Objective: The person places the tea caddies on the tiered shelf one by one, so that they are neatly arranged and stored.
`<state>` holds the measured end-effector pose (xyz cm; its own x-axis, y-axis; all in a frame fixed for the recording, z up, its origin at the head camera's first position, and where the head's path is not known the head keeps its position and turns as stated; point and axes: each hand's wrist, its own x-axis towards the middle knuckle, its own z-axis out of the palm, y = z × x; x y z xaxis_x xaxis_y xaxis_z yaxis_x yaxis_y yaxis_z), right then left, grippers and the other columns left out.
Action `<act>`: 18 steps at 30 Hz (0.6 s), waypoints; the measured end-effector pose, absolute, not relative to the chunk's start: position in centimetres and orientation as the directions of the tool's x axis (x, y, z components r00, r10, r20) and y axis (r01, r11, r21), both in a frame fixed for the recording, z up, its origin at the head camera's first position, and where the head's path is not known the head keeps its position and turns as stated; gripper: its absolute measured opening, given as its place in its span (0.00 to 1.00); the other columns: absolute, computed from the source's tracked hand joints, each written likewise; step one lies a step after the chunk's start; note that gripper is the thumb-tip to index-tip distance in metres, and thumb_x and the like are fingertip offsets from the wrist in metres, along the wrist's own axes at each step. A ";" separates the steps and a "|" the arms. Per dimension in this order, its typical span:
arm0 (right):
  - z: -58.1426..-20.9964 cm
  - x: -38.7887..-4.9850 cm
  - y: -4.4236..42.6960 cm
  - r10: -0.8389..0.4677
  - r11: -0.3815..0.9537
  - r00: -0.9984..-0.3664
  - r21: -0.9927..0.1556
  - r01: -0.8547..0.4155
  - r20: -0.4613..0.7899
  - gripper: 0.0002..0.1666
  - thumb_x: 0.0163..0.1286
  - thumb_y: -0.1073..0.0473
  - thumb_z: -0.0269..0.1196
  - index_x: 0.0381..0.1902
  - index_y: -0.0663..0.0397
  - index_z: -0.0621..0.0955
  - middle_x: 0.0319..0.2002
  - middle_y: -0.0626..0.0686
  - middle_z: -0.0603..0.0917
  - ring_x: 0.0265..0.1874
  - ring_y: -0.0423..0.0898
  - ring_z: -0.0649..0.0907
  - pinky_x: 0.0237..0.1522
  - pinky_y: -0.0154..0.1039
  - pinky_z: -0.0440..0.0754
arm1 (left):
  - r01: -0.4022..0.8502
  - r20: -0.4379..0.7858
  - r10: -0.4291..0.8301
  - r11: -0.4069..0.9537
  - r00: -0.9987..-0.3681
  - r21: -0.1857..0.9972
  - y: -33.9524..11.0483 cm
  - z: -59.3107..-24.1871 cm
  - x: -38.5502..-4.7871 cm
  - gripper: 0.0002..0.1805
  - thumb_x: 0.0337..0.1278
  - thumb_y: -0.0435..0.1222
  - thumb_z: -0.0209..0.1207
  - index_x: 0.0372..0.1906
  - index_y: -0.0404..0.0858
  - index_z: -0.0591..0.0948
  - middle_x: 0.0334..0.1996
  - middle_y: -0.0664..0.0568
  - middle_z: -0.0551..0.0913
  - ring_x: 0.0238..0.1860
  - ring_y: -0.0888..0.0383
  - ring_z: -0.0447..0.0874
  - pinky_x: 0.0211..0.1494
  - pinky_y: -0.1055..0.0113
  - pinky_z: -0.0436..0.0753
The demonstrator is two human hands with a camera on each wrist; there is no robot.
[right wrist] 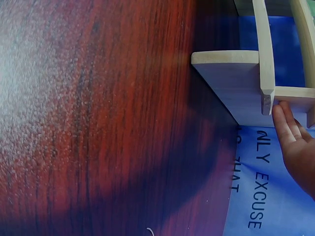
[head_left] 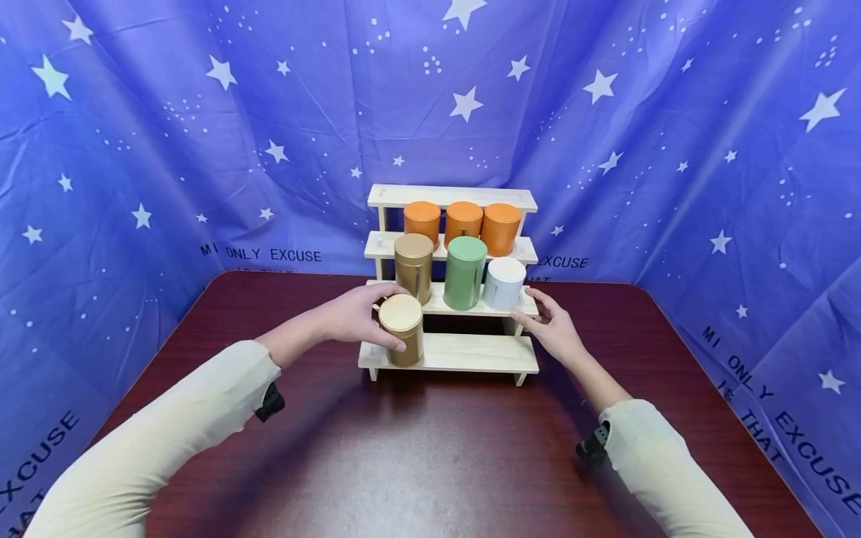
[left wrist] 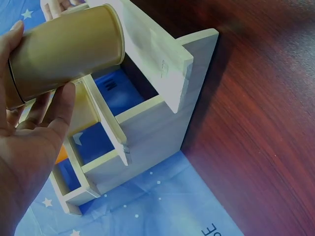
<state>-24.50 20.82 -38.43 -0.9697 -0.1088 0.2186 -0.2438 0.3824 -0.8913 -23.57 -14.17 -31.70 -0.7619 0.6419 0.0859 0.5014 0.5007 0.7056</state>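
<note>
My left hand (head_left: 359, 317) grips a gold canister (head_left: 406, 340) with a pale gold lid, thumb in front and fingers round its far side. The canister is upright at the left end of the lowest shelf of a pale wooden tiered rack (head_left: 471, 351). Whether its base touches the shelf, I cannot tell. In the left wrist view the gold canister (left wrist: 69, 51) lies across the palm side. My right hand (head_left: 551, 329) holds the right end of the second shelf up, beside a white canister (head_left: 504, 285). Its fingers (right wrist: 283, 120) touch the rack's side in the right wrist view.
On the second shelf stand another gold canister (head_left: 413, 269) and a green canister (head_left: 465, 273). Three orange canisters (head_left: 501, 230) fill the shelf above. The rack stands on a dark red wooden table (head_left: 430, 463). A blue starred curtain (head_left: 323, 149) hangs behind and on both sides.
</note>
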 end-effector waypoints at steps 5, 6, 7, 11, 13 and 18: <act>-39.4 -25.3 21.2 -0.102 0.370 -0.972 -0.899 -0.235 0.212 0.36 0.63 0.64 0.63 0.66 0.67 0.63 0.52 0.74 0.76 0.29 0.26 0.80 0.33 0.23 0.79 | 0.504 0.079 0.631 0.532 -0.772 0.680 -13.7 -31.7 -24.0 0.38 0.32 0.43 0.76 0.55 0.43 0.74 0.45 0.53 0.80 0.47 0.56 0.76 0.49 0.64 0.79; -39.6 -25.5 21.3 -0.102 0.371 -0.972 -0.899 -0.234 0.211 0.36 0.62 0.64 0.63 0.66 0.66 0.64 0.52 0.74 0.76 0.29 0.26 0.80 0.33 0.23 0.79 | 0.505 0.079 0.629 0.536 -0.773 0.676 -13.7 -31.6 -24.1 0.38 0.32 0.43 0.76 0.55 0.43 0.74 0.45 0.53 0.80 0.48 0.56 0.76 0.50 0.64 0.78; -39.9 -25.7 21.5 -0.101 0.373 -0.973 -0.898 -0.232 0.210 0.37 0.62 0.63 0.64 0.66 0.65 0.64 0.52 0.73 0.76 0.29 0.26 0.79 0.33 0.23 0.79 | 0.506 0.079 0.628 0.539 -0.774 0.673 -13.6 -31.6 -24.2 0.38 0.32 0.43 0.76 0.55 0.42 0.74 0.45 0.53 0.80 0.48 0.56 0.76 0.51 0.64 0.78; -40.7 -26.2 21.8 -0.095 0.377 -0.973 -0.897 -0.232 0.212 0.38 0.62 0.61 0.64 0.67 0.62 0.64 0.53 0.71 0.77 0.29 0.26 0.80 0.34 0.23 0.79 | 0.504 0.081 0.629 0.531 -0.773 0.681 -13.2 -31.7 -24.5 0.38 0.31 0.43 0.76 0.55 0.42 0.74 0.45 0.53 0.81 0.48 0.56 0.77 0.51 0.63 0.78; -40.7 -26.3 21.8 -0.095 0.381 -0.971 -0.893 -0.239 0.219 0.38 0.63 0.60 0.64 0.68 0.62 0.63 0.53 0.71 0.77 0.30 0.26 0.80 0.34 0.24 0.79 | 0.497 0.081 0.628 0.525 -0.774 0.691 -13.0 -31.8 -24.6 0.38 0.31 0.43 0.76 0.56 0.42 0.74 0.45 0.53 0.80 0.47 0.56 0.77 0.51 0.64 0.78; -40.8 -26.3 21.9 -0.098 0.376 -0.970 -0.895 -0.242 0.222 0.38 0.62 0.61 0.64 0.68 0.63 0.63 0.54 0.72 0.76 0.30 0.26 0.80 0.34 0.24 0.79 | 0.482 0.071 0.632 0.507 -0.771 0.715 -12.5 -32.2 -24.9 0.38 0.32 0.42 0.76 0.56 0.41 0.73 0.46 0.52 0.80 0.48 0.56 0.77 0.50 0.64 0.78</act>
